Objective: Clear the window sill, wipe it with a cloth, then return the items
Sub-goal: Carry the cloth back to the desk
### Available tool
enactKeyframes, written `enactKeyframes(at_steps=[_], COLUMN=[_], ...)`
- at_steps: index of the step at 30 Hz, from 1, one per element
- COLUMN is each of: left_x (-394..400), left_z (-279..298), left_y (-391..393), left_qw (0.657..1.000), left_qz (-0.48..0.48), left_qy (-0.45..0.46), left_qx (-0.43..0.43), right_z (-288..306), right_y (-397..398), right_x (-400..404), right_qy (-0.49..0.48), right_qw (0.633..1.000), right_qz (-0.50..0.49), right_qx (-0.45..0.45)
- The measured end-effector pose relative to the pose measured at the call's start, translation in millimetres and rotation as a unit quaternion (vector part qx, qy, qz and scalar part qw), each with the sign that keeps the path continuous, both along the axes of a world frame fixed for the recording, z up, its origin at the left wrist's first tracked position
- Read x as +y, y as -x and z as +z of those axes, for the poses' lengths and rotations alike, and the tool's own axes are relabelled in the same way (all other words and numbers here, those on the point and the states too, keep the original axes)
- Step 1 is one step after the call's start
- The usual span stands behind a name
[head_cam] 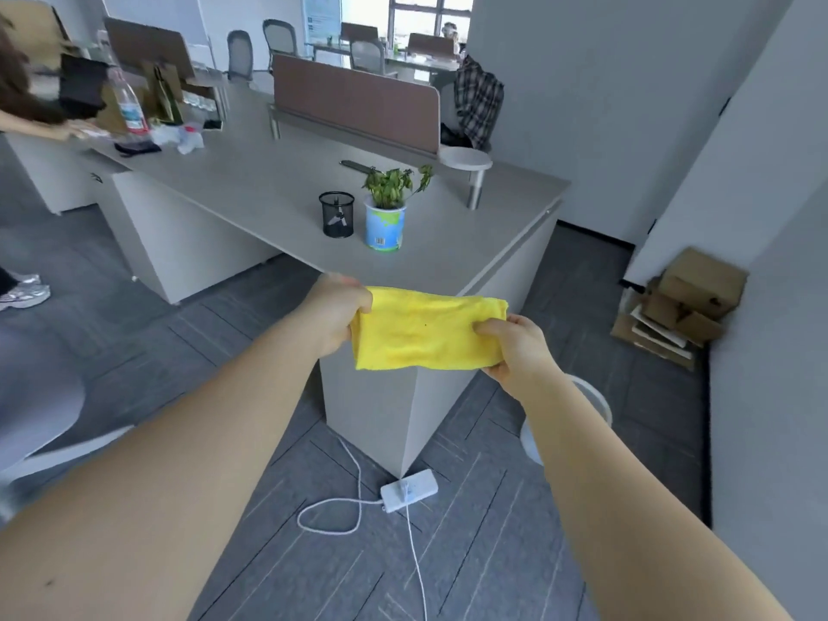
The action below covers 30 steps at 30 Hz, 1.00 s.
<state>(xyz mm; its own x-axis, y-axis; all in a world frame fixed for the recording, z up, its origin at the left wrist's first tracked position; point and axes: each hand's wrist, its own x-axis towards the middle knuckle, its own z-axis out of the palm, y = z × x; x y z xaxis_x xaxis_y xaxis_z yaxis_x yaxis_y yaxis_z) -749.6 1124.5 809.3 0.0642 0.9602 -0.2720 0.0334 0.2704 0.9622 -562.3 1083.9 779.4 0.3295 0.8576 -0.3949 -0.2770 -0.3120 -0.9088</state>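
In the middle of the frame, both hands hold a yellow cloth stretched flat between them, just in front of the near corner of a grey bench. The left hand grips the cloth's left edge, its fingers curled round the fabric; the right hand pinches the right edge, fingers folded over the front of the cloth. The cloth hangs in the air, clear of the bench top.

On the bench, just above the cloth in the frame, a small potted plant in a white, blue and green cup stands upright beside a black mesh pen holder, the two near each other but apart. Farther off at upper left, a clear plastic bottle stands among clutter.

On the floor at lower centre lies a white power strip with a looped white cable. At the right edge, flattened cardboard boxes are stacked against the wall.
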Motion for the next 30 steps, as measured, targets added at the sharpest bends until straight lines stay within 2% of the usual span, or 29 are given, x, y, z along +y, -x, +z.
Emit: enactKeyframes(at_steps=[3, 6, 11, 16, 24, 30], left_x=[56.7, 103.7, 178.8, 250.6, 344.9, 398.7], left_z=[-5.5, -15.1, -40.7, -78.9, -152.3, -191.9], left_y=[12.2, 11.8, -5.7, -28.1, -53.5, -45.1], left_qw=[1.0, 0.999, 0.991, 0.987, 0.983, 0.975], left_qz=[-0.003, 0.036, 0.044, 0.061, 0.029, -0.038], left_qy=[-0.01, -0.016, -0.046, -0.051, -0.016, 0.0], left_qx=[0.015, 0.031, 0.119, 0.139, 0.183, 0.22], right_z=[-2.9, -9.3, -25.7, -57.4, -122.3, -154.7], right_y=[15.0, 18.4, 8.2, -13.3, -25.1, -4.9], right_x=[42.1, 79.7, 145.8, 219.8, 297.3, 333.8], right_qy=[0.008, 0.014, 0.029, 0.053, 0.132, 0.197], right_qw=[1.0, 0.999, 0.998, 0.991, 0.973, 0.947], right_qz=[-0.028, -0.051, -0.057, -0.045, -0.039, -0.051], right_qx=[0.007, 0.003, -0.022, -0.117, -0.187, -0.248])
